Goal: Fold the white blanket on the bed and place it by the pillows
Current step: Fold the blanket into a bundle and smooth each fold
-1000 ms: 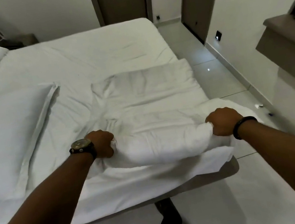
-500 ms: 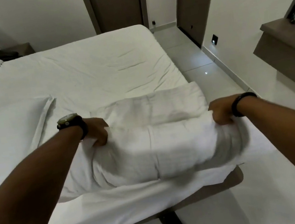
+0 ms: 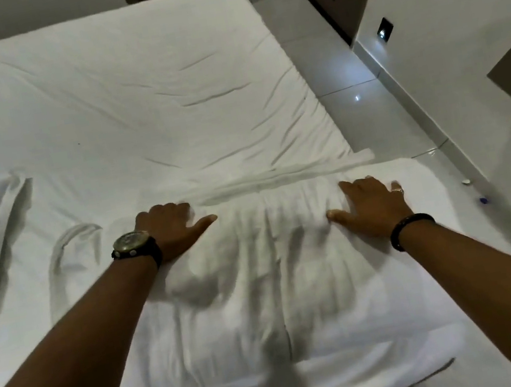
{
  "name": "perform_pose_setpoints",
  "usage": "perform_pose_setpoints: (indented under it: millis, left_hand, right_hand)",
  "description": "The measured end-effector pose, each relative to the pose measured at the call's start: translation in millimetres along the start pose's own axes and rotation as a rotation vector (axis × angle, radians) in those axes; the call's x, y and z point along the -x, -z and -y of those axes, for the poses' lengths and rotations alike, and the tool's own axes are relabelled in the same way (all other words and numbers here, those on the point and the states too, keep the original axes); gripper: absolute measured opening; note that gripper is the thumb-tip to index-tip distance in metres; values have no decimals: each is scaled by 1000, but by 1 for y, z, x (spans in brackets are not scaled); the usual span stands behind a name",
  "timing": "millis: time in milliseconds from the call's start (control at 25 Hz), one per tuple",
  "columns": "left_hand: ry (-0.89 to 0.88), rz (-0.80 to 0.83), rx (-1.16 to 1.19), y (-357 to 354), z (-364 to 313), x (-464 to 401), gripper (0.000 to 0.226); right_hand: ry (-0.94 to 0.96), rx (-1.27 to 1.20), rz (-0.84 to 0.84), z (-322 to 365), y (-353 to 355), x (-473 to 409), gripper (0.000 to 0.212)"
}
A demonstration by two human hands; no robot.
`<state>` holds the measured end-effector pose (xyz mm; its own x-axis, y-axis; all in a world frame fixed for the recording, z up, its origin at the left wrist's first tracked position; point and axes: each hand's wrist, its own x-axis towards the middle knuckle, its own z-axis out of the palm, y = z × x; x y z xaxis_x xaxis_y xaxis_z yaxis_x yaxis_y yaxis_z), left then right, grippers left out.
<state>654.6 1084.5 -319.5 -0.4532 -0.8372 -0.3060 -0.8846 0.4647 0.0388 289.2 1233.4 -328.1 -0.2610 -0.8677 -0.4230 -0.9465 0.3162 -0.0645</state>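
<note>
Both hands, left hand [image 3: 172, 230] and right hand [image 3: 373, 206], open flat, pressing the folded white fabric blanket [image 3: 265, 294]; lifting carelessly could spring the fold loose.

Both hands, left [image 3: 173, 230] and right [image 3: 374, 206], lie flat, fingers spread.

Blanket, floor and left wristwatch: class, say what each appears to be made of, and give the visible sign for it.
Blanket: soft white woven fabric, probably padded, since it puffs and creases under the hands. Floor: glossy pale tile, probably ceramic, showing joint lines and a bright light reflection. Wristwatch: dull metal-looking case on a dark strap, material unclear.
</note>
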Motion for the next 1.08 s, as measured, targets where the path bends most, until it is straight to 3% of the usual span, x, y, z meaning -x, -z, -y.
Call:
perform_pose_setpoints:
  millis: [120,320,560,720,840,960,1080]
  left_hand:
    - [-135,-53,-49,-1,5,-14,103]
    - [-173,-12,-151,-16,-4,-24,94]
    - [-2,-30,-57,18,23,-83,85]
    - [266,55,-42,12,23,-101,89]
    - [124,-246,-11,-14,-17,-74,77]
    - [-101,-260,-71,-51,-54,-32,76]
    - [117,-147,-144,-64,-8,-20,90]
  right_hand:
    - [27,43,-146,-4,-15,-22,91]
    - [215,111,-365,-5,-18,-55,88]
    - [309,131,-615,-1,45,-116,74]
    - [106,-22,-630,32,53,-137,58]
    - [179,-312,-726,94,18,-107,56]
    - [330,-261,-583,128,-47,-61,62]
    - [305,-9,-390,49,-68,-67,72]
